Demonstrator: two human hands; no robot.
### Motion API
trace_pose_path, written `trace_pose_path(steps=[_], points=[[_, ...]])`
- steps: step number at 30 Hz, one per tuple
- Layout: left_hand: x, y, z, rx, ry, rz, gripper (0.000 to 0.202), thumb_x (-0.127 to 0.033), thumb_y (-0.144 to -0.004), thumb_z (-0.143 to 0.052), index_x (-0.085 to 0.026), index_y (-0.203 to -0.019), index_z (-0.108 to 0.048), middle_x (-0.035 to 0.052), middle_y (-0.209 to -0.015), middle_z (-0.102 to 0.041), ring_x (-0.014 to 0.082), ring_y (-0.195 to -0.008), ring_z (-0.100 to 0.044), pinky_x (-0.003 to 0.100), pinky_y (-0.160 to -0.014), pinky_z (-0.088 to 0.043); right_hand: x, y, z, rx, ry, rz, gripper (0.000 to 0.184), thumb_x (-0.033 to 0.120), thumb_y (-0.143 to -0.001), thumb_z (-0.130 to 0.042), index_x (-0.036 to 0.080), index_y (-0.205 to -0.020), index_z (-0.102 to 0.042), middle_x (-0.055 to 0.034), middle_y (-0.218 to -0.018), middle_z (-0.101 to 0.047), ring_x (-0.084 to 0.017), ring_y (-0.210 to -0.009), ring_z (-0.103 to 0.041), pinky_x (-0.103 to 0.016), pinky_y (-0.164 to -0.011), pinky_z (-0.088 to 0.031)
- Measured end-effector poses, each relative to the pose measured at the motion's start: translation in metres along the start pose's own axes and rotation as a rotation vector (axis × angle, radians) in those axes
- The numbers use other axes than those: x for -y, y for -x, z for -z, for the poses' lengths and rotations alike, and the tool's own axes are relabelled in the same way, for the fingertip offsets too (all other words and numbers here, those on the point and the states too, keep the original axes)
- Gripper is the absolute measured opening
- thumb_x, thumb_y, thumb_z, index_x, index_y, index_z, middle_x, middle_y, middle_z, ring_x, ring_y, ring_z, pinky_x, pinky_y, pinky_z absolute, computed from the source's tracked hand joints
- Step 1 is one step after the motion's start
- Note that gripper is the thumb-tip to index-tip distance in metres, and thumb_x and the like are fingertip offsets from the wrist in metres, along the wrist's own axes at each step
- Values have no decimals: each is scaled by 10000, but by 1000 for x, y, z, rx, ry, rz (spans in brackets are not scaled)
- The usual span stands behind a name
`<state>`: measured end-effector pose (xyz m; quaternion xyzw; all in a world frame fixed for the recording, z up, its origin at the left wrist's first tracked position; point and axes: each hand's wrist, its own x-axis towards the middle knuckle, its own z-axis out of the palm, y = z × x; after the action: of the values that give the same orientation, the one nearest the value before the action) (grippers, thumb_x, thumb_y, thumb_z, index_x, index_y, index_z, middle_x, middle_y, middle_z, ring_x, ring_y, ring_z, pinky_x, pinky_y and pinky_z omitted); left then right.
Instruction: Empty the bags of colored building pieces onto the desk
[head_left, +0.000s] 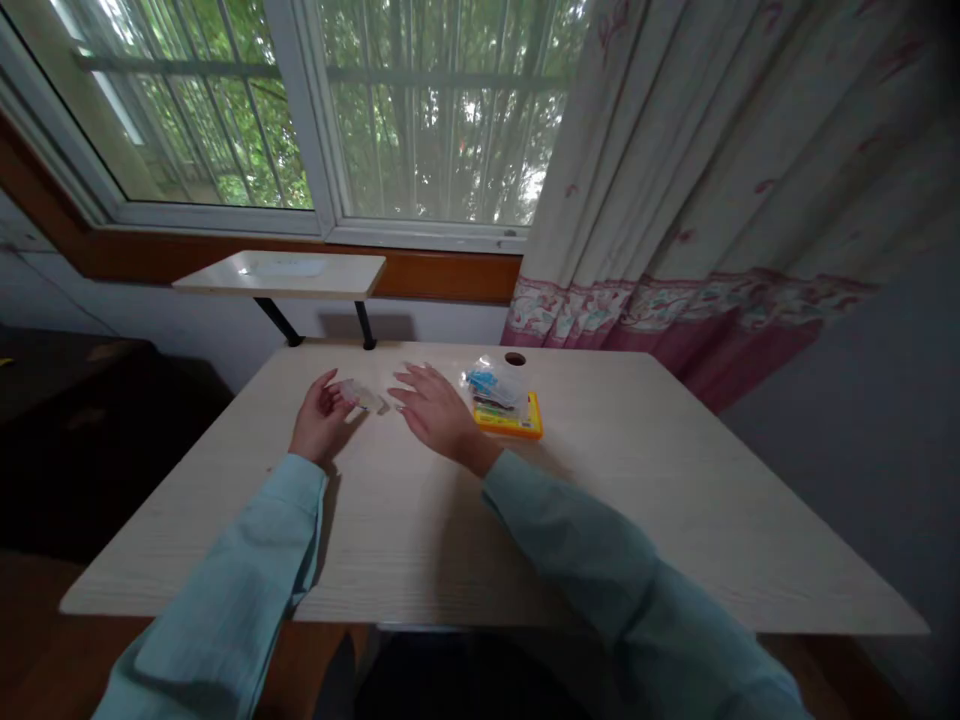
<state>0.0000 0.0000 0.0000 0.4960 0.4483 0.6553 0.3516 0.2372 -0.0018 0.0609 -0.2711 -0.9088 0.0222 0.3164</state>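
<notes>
My left hand rests on the light wooden table, fingers curled around the end of a small clear plastic packet. My right hand hovers palm down just right of that packet, fingers stretched out and apart, holding nothing. Right beside my right hand lies a clear bag with blue pieces on top of a flat yellow and orange box. Both arms wear light blue sleeves.
A round cable hole sits near the table's far edge. A small white shelf on black brackets juts out under the window. A flowered curtain hangs at the right. Dark furniture stands at the left.
</notes>
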Motion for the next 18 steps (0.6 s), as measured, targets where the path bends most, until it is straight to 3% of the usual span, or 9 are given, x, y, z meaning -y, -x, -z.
trace_pose_path(steps=[4, 7, 12, 18], points=[[-1, 1, 5, -20, 24, 19, 645, -305, -657, -780, -287, -1245, -514, 51, -1076, -631, 164, -965, -636, 398, -910, -512, 9, -37, -58, 62, -105, -153, 398, 248, -944, -430, 171, -1331, -486, -108, -1361, -533, -186, -1291, -451, -378, -1103, -336], [2, 0, 10, -20, 47, 60, 630, -336, -690, -754, -289, -1266, -503, 57, -1121, -611, 158, -952, -639, 352, -853, -533, 12, -48, -83, 99, -184, -257, 384, 307, -979, -378, 187, -1329, -479, -104, -1321, -573, -183, -1205, -529, -341, -1014, -413], [5, -3, 11, -78, 84, 133, 569, -370, -731, -726, -279, -1254, -519, 45, -1120, -599, 107, -836, -634, 243, -720, -526, 24, -53, -97, 123, -239, -359, 358, 382, -996, -332, 263, -1277, -518, -52, -1201, -654, -187, -1065, -610, -317, -904, -465], [2, -4, 7, -147, 152, 180, 546, -354, -731, -731, -248, -1217, -506, 16, -938, -604, 112, -765, -630, 254, -680, -530, 34, -55, -102, 102, -194, -384, 397, 337, -999, -301, 244, -1367, -418, -77, -1221, -635, -203, -1061, -610, -339, -904, -468]])
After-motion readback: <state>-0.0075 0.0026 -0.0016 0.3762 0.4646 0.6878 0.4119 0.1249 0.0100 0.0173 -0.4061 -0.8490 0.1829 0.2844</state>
